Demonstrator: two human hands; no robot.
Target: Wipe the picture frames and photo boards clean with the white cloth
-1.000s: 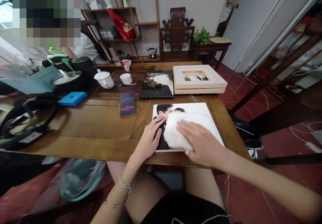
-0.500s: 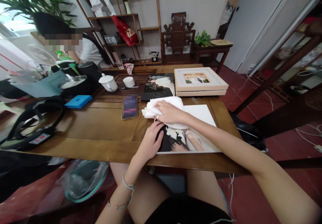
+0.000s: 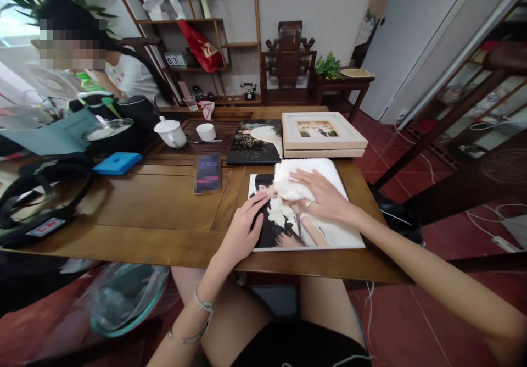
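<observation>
A glossy photo print (image 3: 346, 232) of a couple lies flat near the table's front edge, its upper part covered by a folded white towel (image 3: 325, 168). On top of that towel presses my right hand (image 3: 327, 196), holding it against the print, with a ring on one finger. My left hand (image 3: 242, 227) rests on the print's left edge, fingers stretched out and holding nothing. Beyond the towel sit a second dark photo print (image 3: 257, 143) and a pale wooden frame (image 3: 288, 133) with a small picture.
A dark blue booklet (image 3: 208, 173) lies left of the print. Farther left are a blue block (image 3: 117, 163), a black headset (image 3: 43, 202), a white lidded cup (image 3: 170, 132) and a small white bowl (image 3: 206, 132). A person (image 3: 135, 78) sits at the far left.
My right hand has slid the towel to the right across the print, uncovering the pictured head at its upper left. My left hand stays at the left edge.
</observation>
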